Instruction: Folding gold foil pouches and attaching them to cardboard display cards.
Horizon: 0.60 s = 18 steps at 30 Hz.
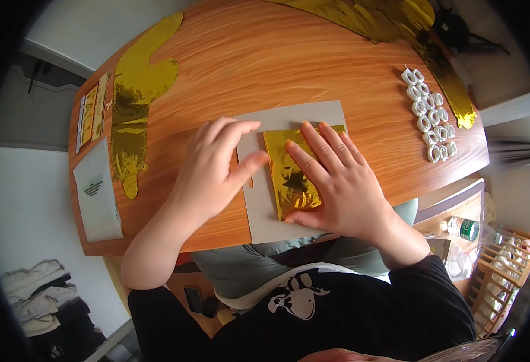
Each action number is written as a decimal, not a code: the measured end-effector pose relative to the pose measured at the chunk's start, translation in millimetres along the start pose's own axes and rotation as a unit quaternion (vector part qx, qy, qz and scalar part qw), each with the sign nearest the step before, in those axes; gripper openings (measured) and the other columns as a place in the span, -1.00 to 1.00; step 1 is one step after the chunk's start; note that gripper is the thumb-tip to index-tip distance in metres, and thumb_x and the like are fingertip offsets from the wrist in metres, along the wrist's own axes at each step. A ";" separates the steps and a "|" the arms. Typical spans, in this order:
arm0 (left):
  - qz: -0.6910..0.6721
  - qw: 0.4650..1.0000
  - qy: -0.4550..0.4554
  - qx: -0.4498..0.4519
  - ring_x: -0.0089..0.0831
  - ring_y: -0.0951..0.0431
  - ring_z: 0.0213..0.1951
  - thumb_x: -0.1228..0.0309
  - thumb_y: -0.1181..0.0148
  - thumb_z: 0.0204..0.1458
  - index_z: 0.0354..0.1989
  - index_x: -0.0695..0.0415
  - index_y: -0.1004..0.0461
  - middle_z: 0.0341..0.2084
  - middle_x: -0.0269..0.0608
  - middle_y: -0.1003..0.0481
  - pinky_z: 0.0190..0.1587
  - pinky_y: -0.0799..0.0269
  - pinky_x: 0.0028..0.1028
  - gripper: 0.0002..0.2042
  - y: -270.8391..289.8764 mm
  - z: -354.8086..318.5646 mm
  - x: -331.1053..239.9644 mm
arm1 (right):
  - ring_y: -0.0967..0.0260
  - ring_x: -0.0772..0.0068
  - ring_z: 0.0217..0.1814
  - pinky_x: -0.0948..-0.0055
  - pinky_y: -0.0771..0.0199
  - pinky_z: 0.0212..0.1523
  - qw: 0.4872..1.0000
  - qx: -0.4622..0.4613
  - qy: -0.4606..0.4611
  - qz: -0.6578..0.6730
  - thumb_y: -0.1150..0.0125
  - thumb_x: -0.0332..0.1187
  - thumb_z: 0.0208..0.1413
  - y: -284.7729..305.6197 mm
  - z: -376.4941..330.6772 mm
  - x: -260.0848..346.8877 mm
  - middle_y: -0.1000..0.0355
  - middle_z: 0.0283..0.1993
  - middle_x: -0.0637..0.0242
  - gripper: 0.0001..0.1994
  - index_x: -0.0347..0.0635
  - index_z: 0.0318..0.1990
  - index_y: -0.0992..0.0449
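Observation:
A folded gold foil balloon (286, 175) lies on a grey cardboard sheet (263, 226) near the front edge of the table. My right hand (343, 184) rests flat on the balloon, its fingers stretched out over the foil and its thumb along the near side. To the left of the balloon, my left hand (213, 160) hovers over the board's left edge. Its thumb and fingers are apart with nothing between them, the thumb tip close to the balloon's left edge. Part of the folded foil is hidden beneath my right hand.
Flat gold foil balloons lie at the left (133, 102) and far right (425, 51) of the wooden table (234, 66). Several white string coils (428, 111) sit in rows at the right. A pale plastic bag (98, 193) and gold-and-white strips (93, 111) lie along the left edge.

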State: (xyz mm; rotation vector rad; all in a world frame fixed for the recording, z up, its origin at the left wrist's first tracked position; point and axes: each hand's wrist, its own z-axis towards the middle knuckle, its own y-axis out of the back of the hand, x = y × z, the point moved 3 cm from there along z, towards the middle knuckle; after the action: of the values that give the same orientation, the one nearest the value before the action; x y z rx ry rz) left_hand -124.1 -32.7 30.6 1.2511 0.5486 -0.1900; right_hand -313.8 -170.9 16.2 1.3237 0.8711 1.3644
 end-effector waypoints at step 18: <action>-0.158 0.920 0.262 0.245 -0.66 -0.56 -0.21 0.23 -0.26 0.31 -0.20 0.10 -0.50 -0.27 -0.39 -0.60 -0.23 -0.47 -0.57 -0.80 -4.1 70.3 -3.3 | 0.03 -0.10 0.66 -0.01 0.06 0.62 0.997 -0.070 0.014 -0.028 -0.11 0.48 0.10 -12.0 -7.7 -2.1 -0.11 0.59 -0.04 0.03 -0.11 0.54 -0.17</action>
State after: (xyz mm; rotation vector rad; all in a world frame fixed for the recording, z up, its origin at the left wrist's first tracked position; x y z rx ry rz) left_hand -108.3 -100.2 43.2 1.7079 1.2262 -0.2751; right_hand -319.5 -169.0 3.1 1.1666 0.8107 1.3770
